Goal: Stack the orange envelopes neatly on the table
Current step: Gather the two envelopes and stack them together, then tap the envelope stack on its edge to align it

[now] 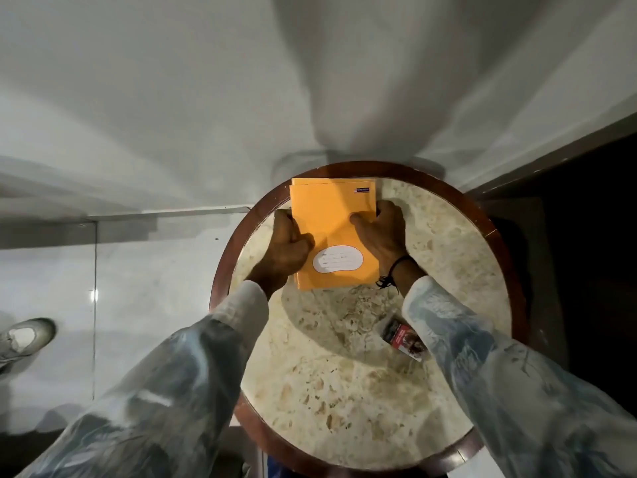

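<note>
Two hands flanked the orange envelopes [332,232] at the tabletop's [431,243] far edge; left hand [289,248] curled against the left side | right hand [382,236] cupped the right, thumb on top | advice: squeeze sides inward evenly; tap edges flush.

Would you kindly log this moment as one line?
left hand | right hand | both squaring orange envelopes | table

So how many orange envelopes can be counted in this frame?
2 at least: the top orange envelope lies between the left hand and right hand; a second envelope's edge peeks out beneath at the far end. More may be hidden underneath.
</note>
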Action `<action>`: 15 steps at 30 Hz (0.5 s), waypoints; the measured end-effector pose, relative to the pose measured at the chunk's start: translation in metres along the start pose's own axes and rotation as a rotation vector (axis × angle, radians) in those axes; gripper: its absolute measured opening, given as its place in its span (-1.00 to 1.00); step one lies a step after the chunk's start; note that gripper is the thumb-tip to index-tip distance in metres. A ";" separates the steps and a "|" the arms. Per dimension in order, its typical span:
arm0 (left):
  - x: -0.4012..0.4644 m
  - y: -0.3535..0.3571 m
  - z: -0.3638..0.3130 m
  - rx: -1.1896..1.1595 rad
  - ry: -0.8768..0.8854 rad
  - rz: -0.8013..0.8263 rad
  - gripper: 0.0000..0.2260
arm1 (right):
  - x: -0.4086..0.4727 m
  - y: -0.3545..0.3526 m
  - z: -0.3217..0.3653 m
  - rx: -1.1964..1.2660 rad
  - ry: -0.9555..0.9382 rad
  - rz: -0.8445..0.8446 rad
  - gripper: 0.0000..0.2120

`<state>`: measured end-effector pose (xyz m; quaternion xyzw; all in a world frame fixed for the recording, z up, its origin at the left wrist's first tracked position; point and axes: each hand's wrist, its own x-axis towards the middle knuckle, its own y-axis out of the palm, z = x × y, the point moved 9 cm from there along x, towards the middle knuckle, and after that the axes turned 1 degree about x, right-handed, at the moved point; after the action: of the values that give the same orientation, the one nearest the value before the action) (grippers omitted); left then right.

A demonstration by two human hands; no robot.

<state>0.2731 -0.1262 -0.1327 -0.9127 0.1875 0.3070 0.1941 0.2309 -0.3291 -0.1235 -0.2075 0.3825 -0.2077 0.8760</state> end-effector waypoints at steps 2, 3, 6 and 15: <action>-0.012 0.006 -0.019 0.051 0.194 0.029 -0.69 | -0.004 -0.006 0.010 0.197 -0.016 0.029 -0.64; -0.019 0.006 -0.030 0.076 0.294 -0.014 -0.70 | -0.010 -0.014 0.020 0.255 -0.091 0.007 -0.63; -0.042 0.001 -0.046 0.059 0.499 -0.217 -0.64 | -0.044 -0.042 0.046 0.315 -0.446 -0.142 -0.56; -0.049 0.010 -0.028 0.173 0.563 -0.303 -0.70 | -0.081 -0.035 0.008 0.189 -0.531 -0.253 -0.66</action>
<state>0.2459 -0.1367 -0.0833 -0.9594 0.1211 -0.0067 0.2547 0.1797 -0.3140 -0.0533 -0.2182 0.0905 -0.2881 0.9280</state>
